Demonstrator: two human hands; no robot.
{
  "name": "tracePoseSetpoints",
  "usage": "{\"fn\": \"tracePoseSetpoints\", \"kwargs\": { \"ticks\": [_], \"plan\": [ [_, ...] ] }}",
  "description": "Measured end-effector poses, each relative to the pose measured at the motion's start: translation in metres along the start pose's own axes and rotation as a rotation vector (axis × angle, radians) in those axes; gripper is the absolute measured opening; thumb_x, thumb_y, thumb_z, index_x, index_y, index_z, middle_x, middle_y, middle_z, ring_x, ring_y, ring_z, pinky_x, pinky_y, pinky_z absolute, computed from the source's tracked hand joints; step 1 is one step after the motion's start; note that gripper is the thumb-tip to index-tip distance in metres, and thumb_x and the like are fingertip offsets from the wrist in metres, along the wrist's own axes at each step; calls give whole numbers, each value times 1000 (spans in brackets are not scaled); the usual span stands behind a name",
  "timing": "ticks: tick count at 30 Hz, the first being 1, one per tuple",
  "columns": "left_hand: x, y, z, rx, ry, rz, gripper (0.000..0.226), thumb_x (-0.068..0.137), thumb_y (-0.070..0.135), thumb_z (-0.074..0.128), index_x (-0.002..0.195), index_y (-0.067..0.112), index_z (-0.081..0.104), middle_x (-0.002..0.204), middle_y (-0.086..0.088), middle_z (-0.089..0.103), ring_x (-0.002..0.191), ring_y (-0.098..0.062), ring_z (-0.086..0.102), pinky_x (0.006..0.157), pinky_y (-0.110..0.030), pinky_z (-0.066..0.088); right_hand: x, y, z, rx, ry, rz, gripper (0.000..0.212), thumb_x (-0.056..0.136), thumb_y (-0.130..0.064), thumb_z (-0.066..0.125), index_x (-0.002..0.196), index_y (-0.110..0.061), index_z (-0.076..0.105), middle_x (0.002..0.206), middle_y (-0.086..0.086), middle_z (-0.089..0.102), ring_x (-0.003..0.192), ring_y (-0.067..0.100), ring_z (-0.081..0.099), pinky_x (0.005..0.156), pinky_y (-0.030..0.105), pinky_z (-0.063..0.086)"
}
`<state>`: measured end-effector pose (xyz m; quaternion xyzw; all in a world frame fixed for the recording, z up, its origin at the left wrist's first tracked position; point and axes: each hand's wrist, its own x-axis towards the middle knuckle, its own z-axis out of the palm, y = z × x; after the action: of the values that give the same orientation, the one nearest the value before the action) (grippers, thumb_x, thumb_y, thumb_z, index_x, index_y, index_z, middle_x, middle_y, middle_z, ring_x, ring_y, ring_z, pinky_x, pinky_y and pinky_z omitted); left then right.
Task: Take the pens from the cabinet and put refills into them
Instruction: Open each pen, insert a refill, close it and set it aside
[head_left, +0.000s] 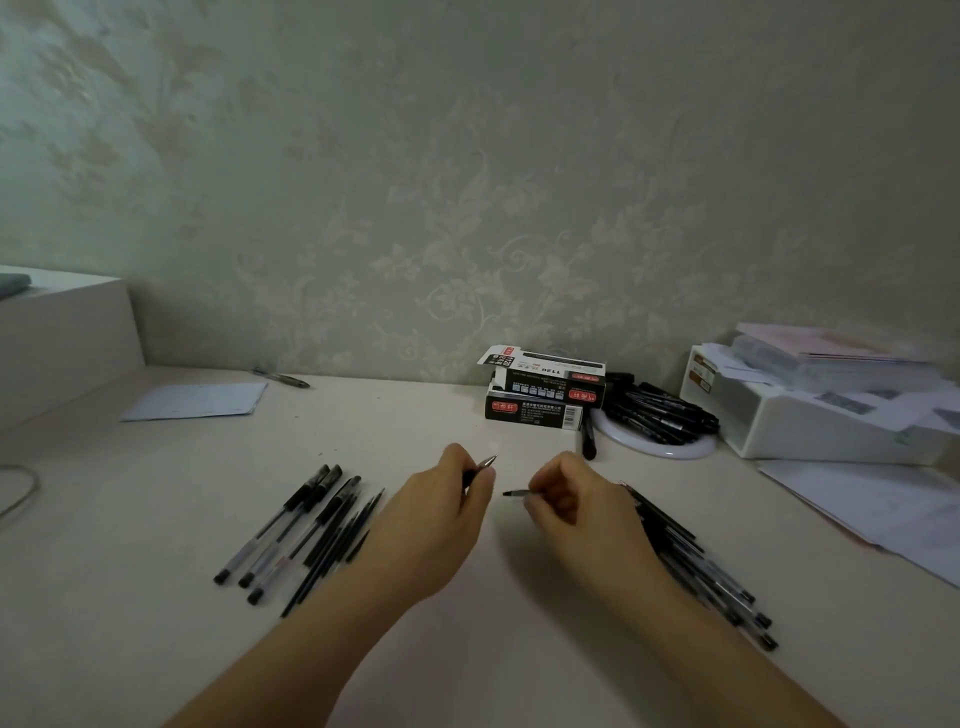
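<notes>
- Head view shows your pale desk (467, 649) as the workbench, set against a patterned wall, with everything for the job spread out flat within reach of both arms.
- At the far right a white organiser tray (810, 421) stacked with papers sits well back, likely kept clear of your working space.
- Two stacked refill boxes (545, 395) stand near the wall, the upper one with its flap open, probably so refills come out easily; just beside them a round white dish (670, 451) holds a heap of black markers.
- Pens lie in two separate groups, which reads as sorting: the left pile (306, 530) beside your left forearm, the right pile (701, 566) partly hidden under your right wrist.
- Your left hand (441, 519) is curled round a pen tip section (480, 467), metal point aimed up and away.
- Your right hand (566, 499) pinches a thin refill (514, 493), its end pointing at the left hand, lined up for insertion by my judgement.
</notes>
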<state>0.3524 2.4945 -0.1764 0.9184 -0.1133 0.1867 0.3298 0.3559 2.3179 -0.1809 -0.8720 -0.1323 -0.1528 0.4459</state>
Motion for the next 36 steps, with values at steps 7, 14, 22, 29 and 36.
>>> {"fn": "tracePoseSetpoints", "kwargs": {
  "ticks": [7,14,22,29,36],
  "plan": [
    [-2,-5,4,83,-42,137,7,99,26,45,96,22,51,88,9,50,73,-6,47,61,-17,34,-2,7,5,-398,-138,-201,9,89,-15,59,87,-24,59,80,-14,55,83,6,48,70,21,42],
    [-2,-5,2,75,-48,169,11,95,29,55,103,25,60,95,10,50,77,-3,49,70,-15,41,1,2,0,-164,-33,-105,9,92,-37,62,95,-29,64,87,-17,65,81,6,60,72,21,51],
    [-1,1,-1,-17,-40,227,9,89,30,64,96,24,62,90,13,59,79,-1,54,67,-11,42,4,3,-1,151,-130,56,13,91,-36,65,83,-28,72,77,-10,74,76,5,69,82,31,57],
    [-1,1,-2,-166,-149,136,12,94,27,56,95,25,68,77,13,65,70,3,57,63,-9,43,5,0,-8,323,-143,99,7,86,-28,73,80,-26,76,76,-3,76,75,10,71,72,20,52],
    [3,-2,-3,-222,-239,51,20,98,29,50,83,32,64,70,14,65,56,3,52,54,-9,40,5,-6,-16,382,-190,59,8,84,-14,75,91,-17,75,85,2,77,84,18,72,81,27,57]
  ]
}}
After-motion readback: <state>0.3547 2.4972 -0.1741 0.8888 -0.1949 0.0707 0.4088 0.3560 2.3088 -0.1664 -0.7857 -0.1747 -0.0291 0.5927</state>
